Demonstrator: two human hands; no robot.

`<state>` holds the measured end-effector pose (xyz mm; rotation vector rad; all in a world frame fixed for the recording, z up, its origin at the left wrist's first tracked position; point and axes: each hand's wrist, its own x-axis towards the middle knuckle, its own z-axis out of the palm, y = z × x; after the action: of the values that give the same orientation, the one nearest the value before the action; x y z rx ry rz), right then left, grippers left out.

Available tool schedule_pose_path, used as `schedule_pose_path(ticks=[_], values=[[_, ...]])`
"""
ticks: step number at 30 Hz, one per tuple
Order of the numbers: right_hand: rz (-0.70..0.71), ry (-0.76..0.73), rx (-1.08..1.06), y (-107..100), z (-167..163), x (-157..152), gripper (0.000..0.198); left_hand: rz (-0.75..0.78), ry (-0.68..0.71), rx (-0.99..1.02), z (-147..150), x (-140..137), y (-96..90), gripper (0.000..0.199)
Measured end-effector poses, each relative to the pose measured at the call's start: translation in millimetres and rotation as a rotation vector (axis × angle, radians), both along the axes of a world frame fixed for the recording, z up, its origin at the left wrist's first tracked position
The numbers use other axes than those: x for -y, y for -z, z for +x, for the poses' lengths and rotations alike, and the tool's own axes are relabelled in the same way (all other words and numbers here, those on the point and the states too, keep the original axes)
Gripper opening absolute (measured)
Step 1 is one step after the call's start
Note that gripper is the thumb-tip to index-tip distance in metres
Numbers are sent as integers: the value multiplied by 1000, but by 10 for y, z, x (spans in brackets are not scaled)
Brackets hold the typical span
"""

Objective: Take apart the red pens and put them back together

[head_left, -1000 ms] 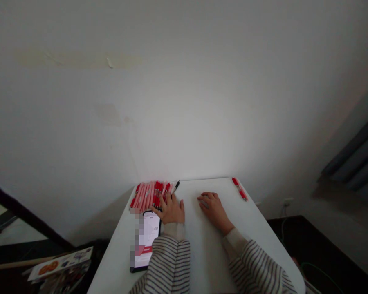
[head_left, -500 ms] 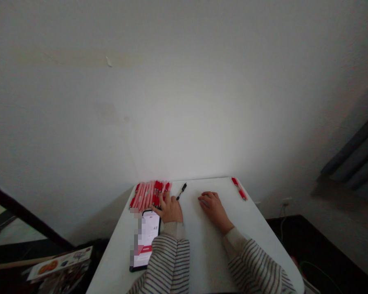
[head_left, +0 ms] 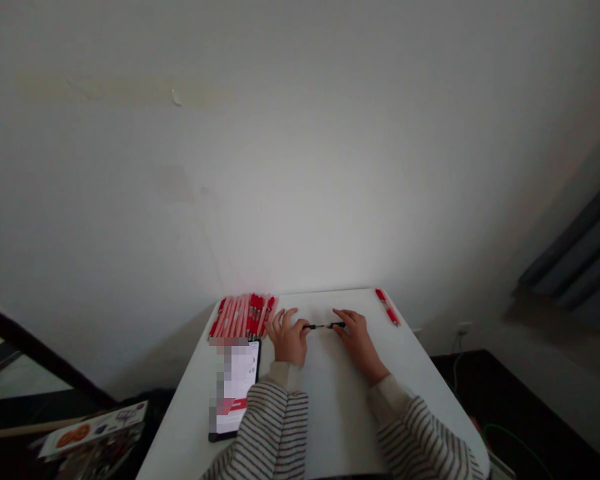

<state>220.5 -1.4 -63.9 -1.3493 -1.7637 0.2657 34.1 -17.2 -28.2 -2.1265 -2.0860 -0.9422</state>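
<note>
Pinching a black pen [head_left: 324, 326] at its nine o'clock end with left hand [head_left: 290, 341], three o'clock end with right hand [head_left: 359, 339]; could drop it through loose grip.

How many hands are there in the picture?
2: the left hand holds one end of the black pen, beside the red and pink pens; the right hand holds the other end. No others show.

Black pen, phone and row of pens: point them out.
Black pen [head_left: 323, 326], head view: slim middle section.
Phone [head_left: 237, 387], head view: middle of the screen.
Row of pens [head_left: 241, 317], head view: pink part near its middle.
</note>
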Motion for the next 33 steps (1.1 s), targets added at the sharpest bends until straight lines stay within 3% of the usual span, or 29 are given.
schedule_pose_path(ticks=[5, 21, 33], values=[[-28, -74, 16, -21, 5, 1, 26, 4, 4, 37, 13, -26, 20, 14], [87, 42, 36, -82, 116, 46, 25, 117, 29, -11, 14, -42, 84, 9], [114, 43, -30, -85, 96, 59, 19, 102, 37, -21, 7, -37, 102, 9]])
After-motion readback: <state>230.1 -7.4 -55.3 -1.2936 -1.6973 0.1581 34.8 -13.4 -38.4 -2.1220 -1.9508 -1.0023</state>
